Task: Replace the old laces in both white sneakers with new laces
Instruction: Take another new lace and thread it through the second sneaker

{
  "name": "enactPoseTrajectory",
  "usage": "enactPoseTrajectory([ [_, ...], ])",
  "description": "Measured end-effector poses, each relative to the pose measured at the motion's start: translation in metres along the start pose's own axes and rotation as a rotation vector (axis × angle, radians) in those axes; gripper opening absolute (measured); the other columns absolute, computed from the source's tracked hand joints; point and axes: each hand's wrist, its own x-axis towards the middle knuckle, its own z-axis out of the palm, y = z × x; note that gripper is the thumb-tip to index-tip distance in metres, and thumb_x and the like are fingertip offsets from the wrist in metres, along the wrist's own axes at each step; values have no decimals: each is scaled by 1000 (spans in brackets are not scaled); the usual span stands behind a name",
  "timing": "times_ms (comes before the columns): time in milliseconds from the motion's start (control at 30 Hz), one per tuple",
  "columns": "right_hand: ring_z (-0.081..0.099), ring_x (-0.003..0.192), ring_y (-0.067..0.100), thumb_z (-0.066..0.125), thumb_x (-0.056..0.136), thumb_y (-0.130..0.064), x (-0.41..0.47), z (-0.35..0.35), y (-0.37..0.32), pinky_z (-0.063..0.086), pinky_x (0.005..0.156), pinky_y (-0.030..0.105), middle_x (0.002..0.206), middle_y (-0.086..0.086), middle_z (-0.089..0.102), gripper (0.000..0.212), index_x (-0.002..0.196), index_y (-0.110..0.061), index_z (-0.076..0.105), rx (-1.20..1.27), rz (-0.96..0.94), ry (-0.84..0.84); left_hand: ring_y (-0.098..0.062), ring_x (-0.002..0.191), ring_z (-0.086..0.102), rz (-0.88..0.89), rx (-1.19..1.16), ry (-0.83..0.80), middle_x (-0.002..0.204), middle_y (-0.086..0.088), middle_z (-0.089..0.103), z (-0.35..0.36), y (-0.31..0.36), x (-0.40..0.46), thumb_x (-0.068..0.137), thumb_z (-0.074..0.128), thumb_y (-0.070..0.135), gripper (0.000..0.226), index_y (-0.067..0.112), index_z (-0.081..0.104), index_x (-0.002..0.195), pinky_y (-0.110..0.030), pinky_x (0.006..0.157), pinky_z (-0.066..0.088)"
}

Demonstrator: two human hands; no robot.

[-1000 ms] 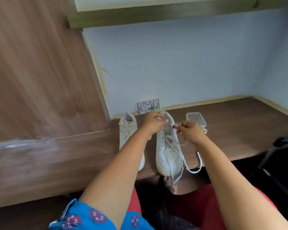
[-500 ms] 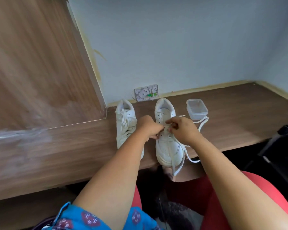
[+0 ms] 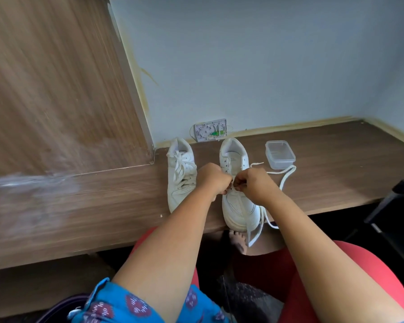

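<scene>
Two sneakers on desk [image 3: 336, 173]. Both hands over right sneaker [image 3: 237, 203] mid-eyelets: left hand [image 3: 211, 180] and right hand [image 3: 254, 185] pinching lace [image 3: 286, 177]. Lace ends trailing right and off front edge. Left sneaker [image 3: 181, 176] just beside, laced.

Looks like a home or small-office desk nook: dark wood-laminate desk [image 3: 324, 159] in corner, pale blue painted wall [image 3: 254, 66], open white cable junction box [image 3: 210, 130], black chair frame [image 3: 397, 206] alongside.
</scene>
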Motion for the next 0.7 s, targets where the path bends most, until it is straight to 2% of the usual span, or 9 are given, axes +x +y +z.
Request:
enactPoseTrajectory([
  [67,59,77,8,66,86,-7,-3,0,4,44,70,15,81,-4,67,10,88,-13,73,148,-26,-22,-29,70,73,-13,-9,7,70,-15,70,-2,1,0,80,66,4,8,3,64,72,-47,73,61],
  [133,56,76,3,67,86,-9,-6,-2,8,43,70,14,82,-5,68,8,87,-15,73,322,-5,-79,-27,74,72,-41,-60,-3,67,-11,68,-4,3,-2,82,68,4,12,4,63,72,-43,78,60],
  [200,57,75,1,68,86,-10,-4,-2,11,43,69,11,83,-5,68,8,86,-17,72,347,-14,-102,-27,74,70,-53,-81,1,67,-11,66,-3,2,-3,83,68,2,17,5,61,68,-44,79,60],
  [267,58,73,2,69,84,-10,0,3,10,42,67,10,80,-8,67,10,83,-20,71,279,-38,-55,-29,72,72,-30,-42,46,70,-15,70,-2,-1,-2,80,69,3,17,5,62,65,-46,77,60],
  [333,58,72,4,70,83,-7,2,8,9,45,71,13,78,-6,68,11,87,-17,71,357,-12,-32,-29,71,72,-18,-20,59,73,-15,71,-2,-2,-2,80,70,7,16,6,63,66,-46,77,60],
  [433,62,76,9,71,83,0,-2,4,15,51,77,23,80,2,68,29,107,-13,63,720,57,-147,-25,75,68,-43,-46,-66,75,-10,66,-10,0,-4,84,73,9,13,2,63,81,-39,86,58],
  [533,63,80,11,69,83,2,-1,1,18,52,82,26,82,3,69,31,108,-15,61,672,44,-180,-24,85,69,4,72,-162,83,-12,68,-18,-2,-5,78,76,-2,12,1,65,80,-34,87,57],
  [633,62,78,11,69,82,2,1,7,14,51,85,32,82,2,69,31,106,-15,61,563,46,-138,-26,86,71,105,385,-75,89,-13,73,-15,-1,-8,72,80,4,15,4,73,86,-38,82,59],
  [700,61,78,11,67,82,3,1,8,14,51,85,32,81,1,67,33,109,-15,59,554,53,-131,-26,86,71,107,396,-64,91,-14,73,-12,0,-9,73,76,4,19,2,73,91,-41,81,59],
])
